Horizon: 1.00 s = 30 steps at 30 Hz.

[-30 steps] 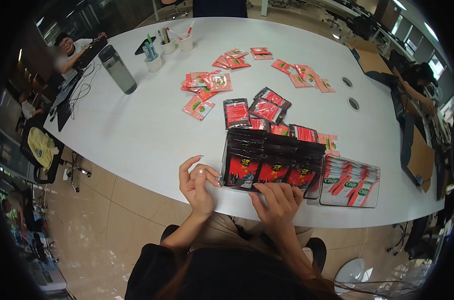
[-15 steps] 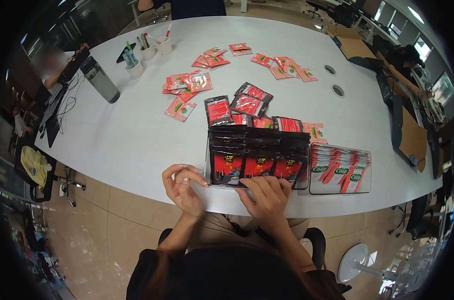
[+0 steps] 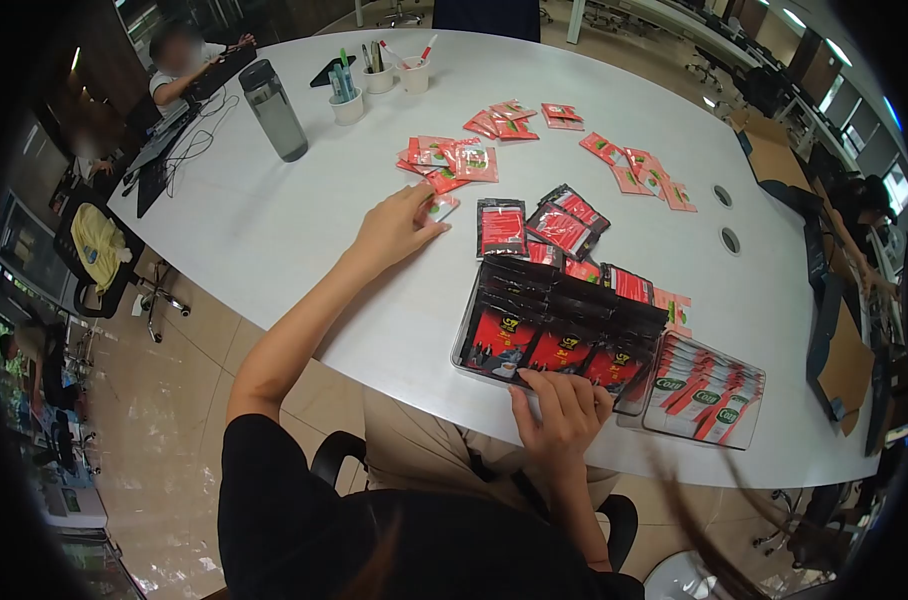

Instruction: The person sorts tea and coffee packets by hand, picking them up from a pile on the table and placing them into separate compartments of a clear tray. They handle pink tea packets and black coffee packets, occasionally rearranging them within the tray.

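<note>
My left hand (image 3: 399, 225) reaches out to a pink sachet (image 3: 441, 207) lying on the table. Its fingers and thumb are apart and touch the sachet, covering part of it. My right hand (image 3: 564, 415) rests at the front of a clear container (image 3: 462, 345), fingers bent over its front rim. Inside stand rows of black and red coffee sachets (image 3: 501, 338). Beside it on the right is a second clear container (image 3: 749, 432), filled with red and white Cozy sachets (image 3: 702, 392). Behind the first container lie loose black and red sachets (image 3: 501, 228), some overlapping.
Pink sachets lie in groups at the back, one pile (image 3: 474, 162) near my left hand and others (image 3: 649, 178) farther right. A grey bottle (image 3: 274, 112) and cups of pens (image 3: 347, 106) stand back left. Cardboard boxes (image 3: 774, 155) line the right edge. People sit at left and right.
My left hand has moved forward from beside the coffee container to the pink sachet. My right hand stays at the container's front. The view has turned left.
</note>
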### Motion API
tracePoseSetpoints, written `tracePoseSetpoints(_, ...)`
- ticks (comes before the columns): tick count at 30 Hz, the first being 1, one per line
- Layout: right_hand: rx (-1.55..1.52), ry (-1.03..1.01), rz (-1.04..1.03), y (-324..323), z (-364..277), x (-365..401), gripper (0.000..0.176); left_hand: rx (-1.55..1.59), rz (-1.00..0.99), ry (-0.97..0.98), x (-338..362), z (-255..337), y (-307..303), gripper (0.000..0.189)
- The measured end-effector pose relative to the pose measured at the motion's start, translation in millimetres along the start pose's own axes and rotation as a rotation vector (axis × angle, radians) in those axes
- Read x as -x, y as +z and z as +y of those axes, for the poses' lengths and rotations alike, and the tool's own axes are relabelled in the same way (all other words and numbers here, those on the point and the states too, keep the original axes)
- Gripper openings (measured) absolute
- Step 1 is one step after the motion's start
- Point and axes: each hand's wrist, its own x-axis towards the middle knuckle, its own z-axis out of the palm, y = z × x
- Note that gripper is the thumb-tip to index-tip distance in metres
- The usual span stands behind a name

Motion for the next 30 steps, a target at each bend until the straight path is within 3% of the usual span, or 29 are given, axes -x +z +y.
tracePoseSetpoints(6,0.0,0.003,-0.014,0,1,0,0.023,-0.3,-0.039,0.085,-13,-6,9,0.038)
tracePoseSetpoints(12,-0.061,0.039,-0.042,-3,-2,-2,0.024,-0.303,0.232,0.204,-37,8,-5,0.037)
tracePoseSetpoints(15,-0.028,-0.028,-0.064,-13,-7,-14,0.024,-0.314,0.327,0.372,-76,-1,15,0.036)
tracePoseSetpoints(19,-0.051,0.05,-0.062,-6,-4,-4,0.024,-0.305,0.095,0.347,-108,-10,53,0.035)
tracePoseSetpoints(25,0.001,0.013,-0.037,-1,0,0,0.024,-0.347,-0.107,0.298,-120,-9,59,0.035)
tracePoseSetpoints(28,0.007,0.011,-0.04,-1,1,0,0.023,-0.281,-0.059,0.265,-117,-3,38,0.034)
tracePoseSetpoints(30,0.002,0.01,-0.039,-1,1,0,0.023,-0.222,0.142,0.275,-119,-11,22,0.035)
